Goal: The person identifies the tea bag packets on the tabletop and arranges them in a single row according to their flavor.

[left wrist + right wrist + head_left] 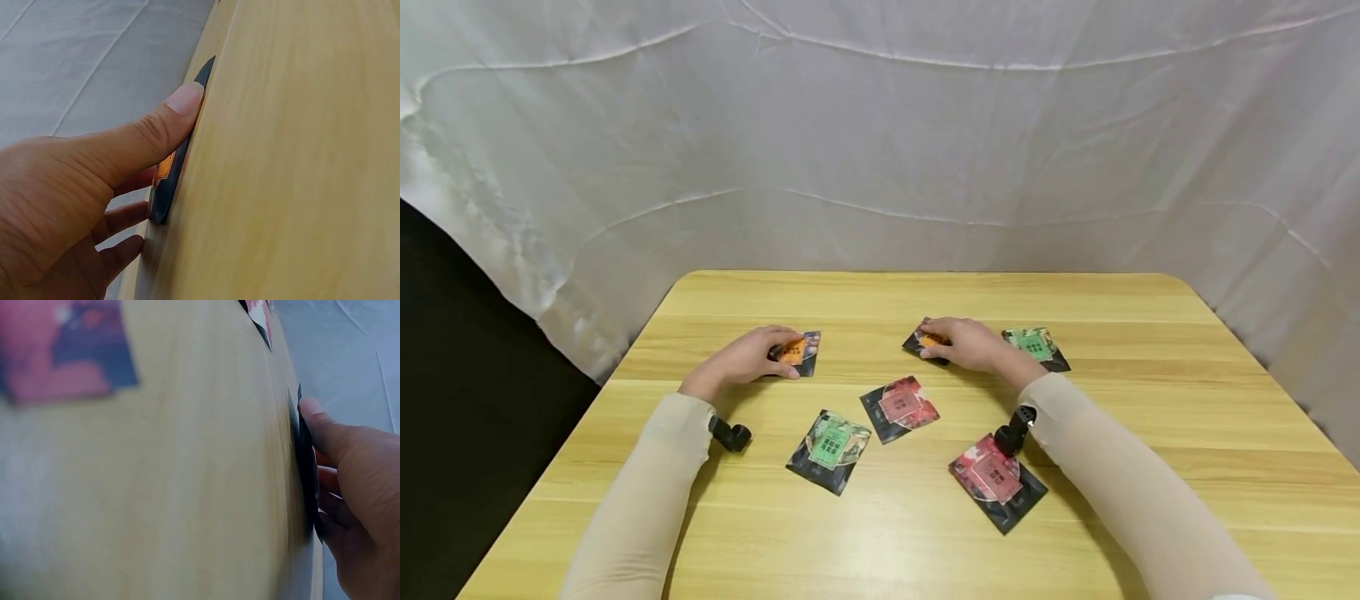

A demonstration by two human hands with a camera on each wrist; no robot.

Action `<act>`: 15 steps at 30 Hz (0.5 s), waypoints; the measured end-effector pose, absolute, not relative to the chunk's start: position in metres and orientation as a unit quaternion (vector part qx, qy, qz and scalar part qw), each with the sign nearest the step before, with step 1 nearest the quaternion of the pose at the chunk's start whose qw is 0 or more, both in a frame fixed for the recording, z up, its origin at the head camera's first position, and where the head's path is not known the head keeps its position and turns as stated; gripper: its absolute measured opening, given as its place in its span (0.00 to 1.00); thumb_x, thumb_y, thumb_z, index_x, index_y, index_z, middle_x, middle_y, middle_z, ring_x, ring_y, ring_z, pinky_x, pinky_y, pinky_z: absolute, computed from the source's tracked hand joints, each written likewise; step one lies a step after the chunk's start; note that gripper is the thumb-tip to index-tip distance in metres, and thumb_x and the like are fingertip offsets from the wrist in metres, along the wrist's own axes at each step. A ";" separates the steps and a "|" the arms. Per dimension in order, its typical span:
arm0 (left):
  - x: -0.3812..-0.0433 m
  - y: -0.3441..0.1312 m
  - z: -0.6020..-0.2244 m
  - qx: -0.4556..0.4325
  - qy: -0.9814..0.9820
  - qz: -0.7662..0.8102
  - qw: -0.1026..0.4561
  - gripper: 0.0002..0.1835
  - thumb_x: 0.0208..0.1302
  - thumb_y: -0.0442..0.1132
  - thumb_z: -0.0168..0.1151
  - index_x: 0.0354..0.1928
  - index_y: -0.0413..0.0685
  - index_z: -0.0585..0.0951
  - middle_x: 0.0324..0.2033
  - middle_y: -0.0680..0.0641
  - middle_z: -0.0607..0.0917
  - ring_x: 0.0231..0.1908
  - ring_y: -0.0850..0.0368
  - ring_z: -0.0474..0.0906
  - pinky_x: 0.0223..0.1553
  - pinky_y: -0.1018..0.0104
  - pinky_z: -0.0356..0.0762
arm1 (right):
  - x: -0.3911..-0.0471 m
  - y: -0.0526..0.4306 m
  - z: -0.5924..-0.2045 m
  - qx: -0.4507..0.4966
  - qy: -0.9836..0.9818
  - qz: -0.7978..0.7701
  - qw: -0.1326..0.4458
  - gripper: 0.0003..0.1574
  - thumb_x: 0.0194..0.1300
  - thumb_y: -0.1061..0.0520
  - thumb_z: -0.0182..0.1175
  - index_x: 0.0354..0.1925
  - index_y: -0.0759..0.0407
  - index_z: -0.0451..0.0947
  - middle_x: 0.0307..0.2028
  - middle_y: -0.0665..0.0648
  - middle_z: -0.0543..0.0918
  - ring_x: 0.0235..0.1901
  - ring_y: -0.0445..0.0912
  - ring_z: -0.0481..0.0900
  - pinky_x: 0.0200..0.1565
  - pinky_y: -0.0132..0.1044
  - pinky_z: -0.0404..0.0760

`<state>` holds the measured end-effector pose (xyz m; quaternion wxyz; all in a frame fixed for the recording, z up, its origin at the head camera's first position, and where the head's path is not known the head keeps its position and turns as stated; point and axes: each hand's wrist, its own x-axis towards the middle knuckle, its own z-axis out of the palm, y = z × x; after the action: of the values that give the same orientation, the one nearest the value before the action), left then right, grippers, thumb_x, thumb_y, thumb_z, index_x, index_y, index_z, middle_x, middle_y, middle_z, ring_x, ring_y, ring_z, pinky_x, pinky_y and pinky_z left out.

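At the left of the table, my left hand (751, 357) holds a dark sachet with an orange label (792, 352) between thumb and fingers. In the left wrist view the thumb lies over this sachet (165, 194), which is close to the tabletop. My right hand (967, 343) grips a second orange-label sachet (917, 341) farther right. Seen edge-on in the right wrist view, that sachet (306, 465) stands between thumb and fingers, its label hidden. Just right of the right hand lies a green-label sachet (1036, 346).
Nearer on the wooden table (880, 533) lie a green-label sachet (829, 451), a red-label sachet (900, 408) and another red-label sachet (992, 479), partly below the right wrist camera (1015, 429). A pale curtain (880, 150) hangs behind the table's far edge.
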<state>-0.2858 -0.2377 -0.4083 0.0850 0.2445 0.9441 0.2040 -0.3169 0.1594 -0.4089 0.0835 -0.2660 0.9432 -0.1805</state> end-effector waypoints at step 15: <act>-0.285 -0.234 -0.407 0.246 0.943 0.206 0.088 0.41 0.61 0.52 0.69 0.71 0.42 0.67 0.68 0.35 0.65 0.68 0.35 0.59 0.66 0.40 0.60 | -0.323 0.154 -0.400 -0.320 0.936 -0.114 0.097 0.39 0.70 0.41 0.58 0.71 0.55 0.65 0.69 0.62 0.66 0.67 0.59 0.63 0.67 0.55 0.63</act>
<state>-0.2849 -0.2337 -0.4070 0.0876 0.2462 0.9429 0.2063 -0.3233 0.1540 -0.4004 0.0970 -0.3196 0.9357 -0.1139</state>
